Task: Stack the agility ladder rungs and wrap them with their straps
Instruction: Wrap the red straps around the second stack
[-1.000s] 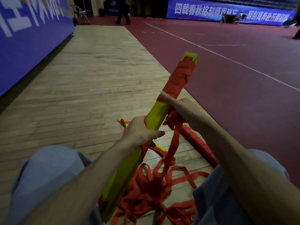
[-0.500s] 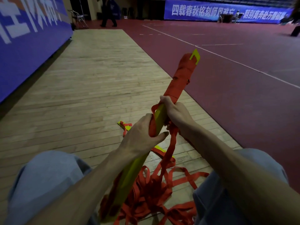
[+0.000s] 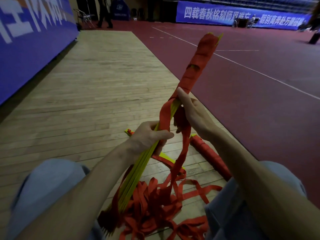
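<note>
Two hands were closed on one stack of yellow rungs (image 3: 137, 172), which was held slanting up and away from the lap, above the wooden floor (image 3: 103, 84). The upper part of the stack was bound in a binding (image 3: 199, 64) of overlapping red turns, with yellow tips left showing at the top.

The left hand (image 3: 149, 135) was wrapped round the bare yellow middle. Its fingers were curled beneath, and its thumb was laid across a flat band of the red strap (image 3: 164, 116), which was pinned against the rungs. The right hand (image 3: 190, 113) was set just above, its thumb pressed to the lower edge of the binding and its fingers curled round strap that hung from the palm. That strap was trailed down into a loose heap (image 3: 155, 205) between the knees. A second bundle (image 3: 209, 155), fully wrapped in red, was laid on the floor just beyond.

Compared with half a second earlier, the hands were spaced further apart along the stack, and a longer band of strap was stretched between them.
</note>
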Available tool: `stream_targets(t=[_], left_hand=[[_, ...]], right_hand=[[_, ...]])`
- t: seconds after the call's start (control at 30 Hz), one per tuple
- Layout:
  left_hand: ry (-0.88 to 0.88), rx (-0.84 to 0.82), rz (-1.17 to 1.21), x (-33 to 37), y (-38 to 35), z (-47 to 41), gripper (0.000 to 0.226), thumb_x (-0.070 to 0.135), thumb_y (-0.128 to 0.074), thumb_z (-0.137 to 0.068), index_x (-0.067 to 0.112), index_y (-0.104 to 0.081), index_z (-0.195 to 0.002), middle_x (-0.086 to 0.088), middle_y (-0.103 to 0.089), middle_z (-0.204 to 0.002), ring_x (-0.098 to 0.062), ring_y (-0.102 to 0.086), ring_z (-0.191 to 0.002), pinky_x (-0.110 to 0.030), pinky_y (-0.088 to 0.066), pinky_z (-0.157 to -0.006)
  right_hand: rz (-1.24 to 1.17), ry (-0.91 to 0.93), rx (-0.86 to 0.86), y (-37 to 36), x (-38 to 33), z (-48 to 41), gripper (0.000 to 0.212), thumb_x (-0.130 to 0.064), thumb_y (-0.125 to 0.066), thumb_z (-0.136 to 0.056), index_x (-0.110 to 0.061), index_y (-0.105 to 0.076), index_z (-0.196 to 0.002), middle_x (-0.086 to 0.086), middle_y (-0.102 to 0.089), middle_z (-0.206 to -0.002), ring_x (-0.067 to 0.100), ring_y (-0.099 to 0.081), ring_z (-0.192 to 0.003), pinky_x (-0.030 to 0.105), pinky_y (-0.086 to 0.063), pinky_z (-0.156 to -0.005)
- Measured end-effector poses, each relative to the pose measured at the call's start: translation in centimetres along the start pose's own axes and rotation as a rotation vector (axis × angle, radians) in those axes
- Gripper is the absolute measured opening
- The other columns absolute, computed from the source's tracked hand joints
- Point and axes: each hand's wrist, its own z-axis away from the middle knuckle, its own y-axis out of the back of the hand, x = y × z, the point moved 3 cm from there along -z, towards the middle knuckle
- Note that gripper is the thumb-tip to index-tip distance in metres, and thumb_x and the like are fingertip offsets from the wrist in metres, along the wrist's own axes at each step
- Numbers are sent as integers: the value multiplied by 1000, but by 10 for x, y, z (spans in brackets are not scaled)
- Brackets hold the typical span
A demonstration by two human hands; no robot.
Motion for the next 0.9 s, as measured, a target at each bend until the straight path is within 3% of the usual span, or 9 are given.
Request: stream_targets(t=[0.2,0.3,0.43,0.53,0.6,0.67,0.73,0.83,0.9], left_hand=[[11,145,-51,0,16,-4,22,17,-81,-75,12,-62,-67,-6,-54,-58,-19,-46,-41,-25,-37,-41],[44,197,-59,-2,23,-7,22,23,-84,-70,9,-67,-72,-5,-54,-59,-19,-47,-43,-25,-37,-43],[81,356,-77,-7,31,-11,21,21,-87,-67,16,-67,-63,0,-56,-54,-16,-51,-43,-25,-40,-43],[86,515,-122,-12,36,-13,25,26,-88,-66,14,-69,-75,-2,-63,-64,-16,-58,-50,-25,-44,-45],[74,559,-303,-15,34,-14,36,36,-87,-68,15,-65,-88,0,-68,-76,-16,-64,-63,-25,-47,-51],[94,507,-603,-18,25,-15,58,46,-82,-71,17,-50,-110,3,-65,-88,-18,-64,-78,-29,-45,-61],[83,431,-796,-22,16,-15,64,47,-72,-78,22,-36,-125,5,-60,-87,-17,-60,-76,-31,-40,-59],[2,357,-773,-26,6,-12,48,39,-61,-88,22,-37,-126,7,-58,-83,-12,-59,-68,-30,-38,-53],[-90,344,-819,-24,1,-8,49,37,-64,-90,21,-37,-128,5,-60,-91,-15,-62,-74,-30,-44,-58]], right_hand=[[121,-73,-120,-1,9,-3,75,-69,-53,-78,2,-65,-100,14,-73,-78,25,-72,-65,34,-59,-64],[130,-86,-166,-3,12,-4,53,-49,-62,-85,-3,-64,-111,12,-75,-94,22,-74,-83,28,-57,-74],[77,-175,-261,-4,17,-3,19,-15,-67,-91,-6,-64,-108,8,-74,-86,20,-72,-71,23,-55,-62],[168,-203,-261,-4,18,-3,14,-10,-66,-92,-7,-66,-105,5,-74,-85,11,-63,-60,19,-51,-55],[156,-194,-253,-5,17,-3,12,-8,-62,-94,-3,-67,-103,4,-74,-81,12,-61,-58,19,-49,-52],[111,-193,-267,-7,16,-2,16,-10,-58,-96,1,-68,-102,9,-74,-83,15,-60,-58,22,-49,-52],[89,-235,-251,-9,17,-1,28,-26,-57,-98,-1,-70,-98,12,-75,-88,14,-60,-55,23,-50,-51],[171,-300,-149,-7,24,2,53,-55,-56,-93,-6,-73,-86,8,-76,-82,12,-60,-49,21,-49,-45],[188,-317,-75,-5,30,4,58,-63,-58,-88,-7,-72,-81,8,-76,-78,12,-61,-48,20,-48,-44]])
